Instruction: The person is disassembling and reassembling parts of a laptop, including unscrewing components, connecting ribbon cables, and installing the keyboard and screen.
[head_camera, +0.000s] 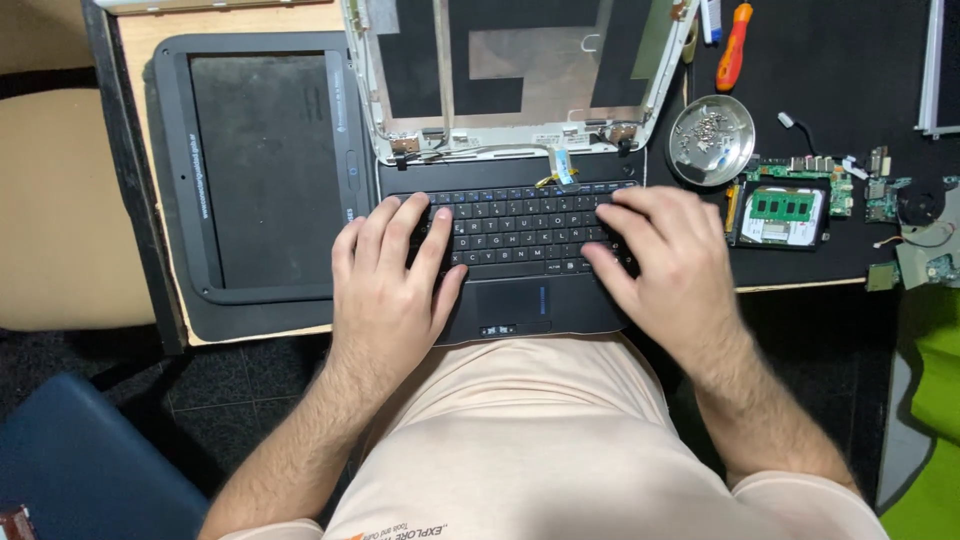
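From the head camera, the left hand (385, 285) and right hand (665, 265) lie flat on the black laptop keyboard (520, 235) at the desk (240, 20) edge, fingers spread, gripping nothing. A little silver dish (711, 140) keeps screws together nearby.

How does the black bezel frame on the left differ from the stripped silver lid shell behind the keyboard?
The black plastic screen bezel lies detached on the table, left of the laptop; the silver lid shell sits at the black keyboard base by its hinges. The bezel is a plain dark frame; the shell shows bare metal, foil patches and loose cables. Neither is touched: the left hand and right hand rest on the keyboard base. Both are rectangular screen housings.
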